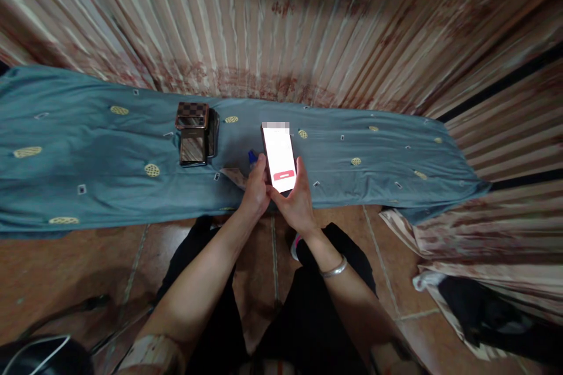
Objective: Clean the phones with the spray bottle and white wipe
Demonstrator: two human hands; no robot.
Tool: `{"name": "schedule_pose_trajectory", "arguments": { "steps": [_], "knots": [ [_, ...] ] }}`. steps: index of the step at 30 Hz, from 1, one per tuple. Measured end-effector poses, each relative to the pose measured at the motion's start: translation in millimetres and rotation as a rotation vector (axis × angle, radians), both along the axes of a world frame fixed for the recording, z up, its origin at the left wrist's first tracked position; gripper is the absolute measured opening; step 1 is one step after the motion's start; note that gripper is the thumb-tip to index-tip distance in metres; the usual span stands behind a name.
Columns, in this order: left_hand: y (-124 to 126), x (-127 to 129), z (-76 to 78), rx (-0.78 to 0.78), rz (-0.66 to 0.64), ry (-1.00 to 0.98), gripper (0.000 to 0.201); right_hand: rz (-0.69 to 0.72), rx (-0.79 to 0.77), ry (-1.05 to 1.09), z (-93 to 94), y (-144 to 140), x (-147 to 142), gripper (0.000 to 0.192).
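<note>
A phone (pixel 278 158) with a bright white screen and a red bar near its lower end is held up between both hands, above the near edge of a blue cloth (pixel 88 158) spread over a low surface. The right hand (pixel 297 199) cups the phone from below and from the right side, its fingers curled along the right edge and its thumb lying near the lower corner of the screen. The left hand (pixel 256 187) closes on the left edge of the phone, fingers wrapped behind and thumb at the rim. The two hands touch each other just under the phone. A silver bangle (pixel 333 269) sits on the right wrist.

Just left of the phone, partly hidden by the left hand, a small blue thing (pixel 252 156) lies on the cloth; what it is cannot be told. Further left stands a dark shiny box (pixel 193 133) with a chequered top. The cloth is dotted with small yellow oval patches. Behind it hangs a pleated, patterned curtain (pixel 281 23). Below the hands are dark trousers (pixel 308 316) and a reddish tiled floor (pixel 65 263).
</note>
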State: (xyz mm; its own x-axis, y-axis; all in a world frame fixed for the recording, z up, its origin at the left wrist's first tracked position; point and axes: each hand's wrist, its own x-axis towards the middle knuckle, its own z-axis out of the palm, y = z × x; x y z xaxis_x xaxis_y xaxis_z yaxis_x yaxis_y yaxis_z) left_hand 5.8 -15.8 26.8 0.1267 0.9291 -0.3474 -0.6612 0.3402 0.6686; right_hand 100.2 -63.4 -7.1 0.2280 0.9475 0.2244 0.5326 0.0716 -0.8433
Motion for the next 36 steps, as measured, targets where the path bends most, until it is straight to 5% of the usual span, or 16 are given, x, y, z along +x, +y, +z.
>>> {"name": "schedule_pose_trajectory", "arguments": {
  "steps": [12,20,27,32,36],
  "knots": [
    [-2,8,-4.6,0.062,-0.029,0.026,0.033,-0.060,-0.036,0.318,-4.2,4,5,0.120],
    [-6,2,4.2,0.048,-0.132,0.059,0.038,-0.044,-0.146,0.651,16.2,12,27,0.125],
    [-4,-7,-3.0,0.077,-0.155,0.162,0.055,-0.085,-0.159,0.617,28.8,16,70,0.127],
    [-4,-16,-4.4,0.125,-0.193,0.201,0.058,-0.275,-0.135,0.529,6.1,11,120,0.126],
    [-4,-20,-4.4,0.126,-0.188,0.214,0.060,-0.419,-0.139,0.239,-15.4,9,178,0.124]
  ]
}}
